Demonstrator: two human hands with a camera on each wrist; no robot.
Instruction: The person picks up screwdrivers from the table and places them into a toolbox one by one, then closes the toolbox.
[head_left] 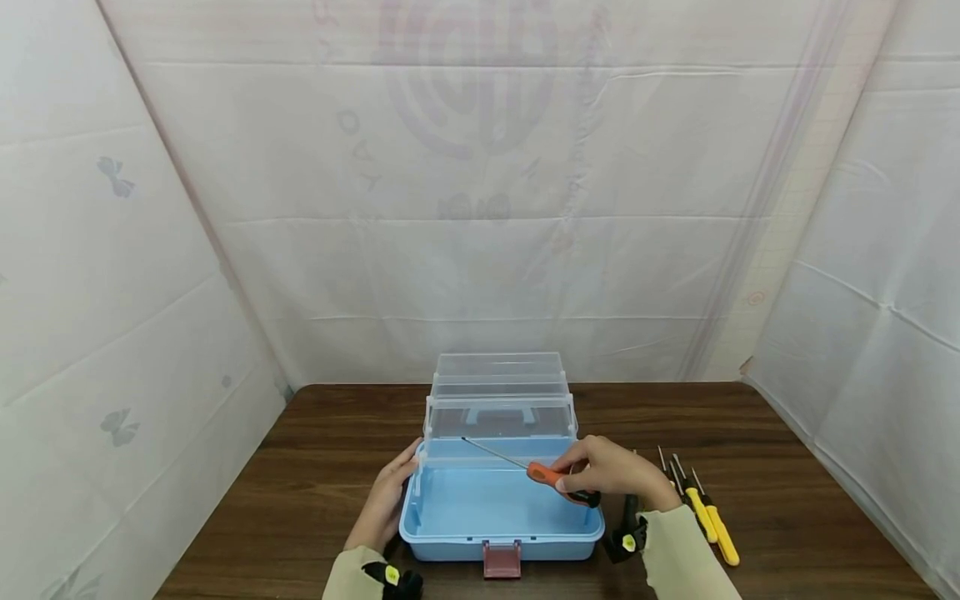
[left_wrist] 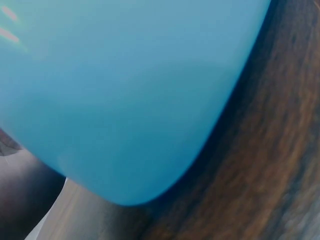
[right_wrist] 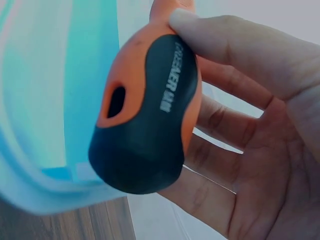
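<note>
A light blue toolbox point(head_left: 450, 550) stands on the table, its clear lid point(head_left: 498, 412) raised at the back. My right hand point(head_left: 611, 467) holds a screwdriver point(head_left: 546, 475) over the right part of the box, its shaft pointing to the far left. In the right wrist view, thumb and fingers pinch the orange and black handle point(right_wrist: 170, 95) near its shaft end. My left hand point(head_left: 386, 496) rests along the toolbox's left side, fingers stretched toward the back corner. The left wrist view is mostly filled by the blue box wall point(left_wrist: 135, 115). The visible box floor is bare.
Several screwdrivers lie to the right of the box, two with yellow handles point(head_left: 722, 533), partly behind my right wrist. A pink latch point(head_left: 502, 561) hangs at the box front. The dark wooden table point(head_left: 300, 500) meets white sheeting point(head_left: 495, 275) at the back and sides.
</note>
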